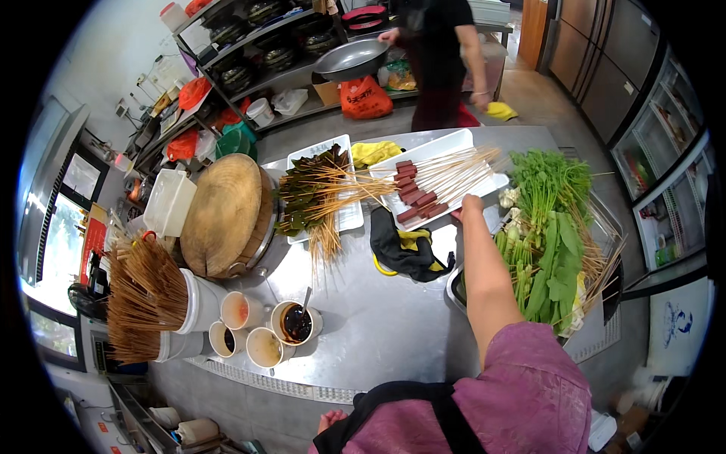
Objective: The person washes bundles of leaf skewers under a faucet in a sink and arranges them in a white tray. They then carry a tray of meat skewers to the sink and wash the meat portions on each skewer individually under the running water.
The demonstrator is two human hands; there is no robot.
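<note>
At the near edge of a white tray [431,153], my right hand [469,209] has its fingers over the rim; they are partly hidden. Dark red block-shaped pieces on bamboo skewers [413,193] lie in this tray, their sticks pointing right. My left hand [330,419] is low beside my body, mostly hidden by the apron, and its fingers look curled. Skewered dark green leaves [309,181] lie across a second white tray [351,214], with sticks reaching over the first tray. A black and yellow cloth item [409,244] lies just left of my right forearm.
Leafy greens [553,244] fill the table's right side. At left stand a round wooden chopping block [221,215], buckets of skewers [147,289] and several sauce cups, one with a spoon [296,323]. Beyond the table, a person [437,57] holds a metal basin [351,59] and a yellow cloth [502,111].
</note>
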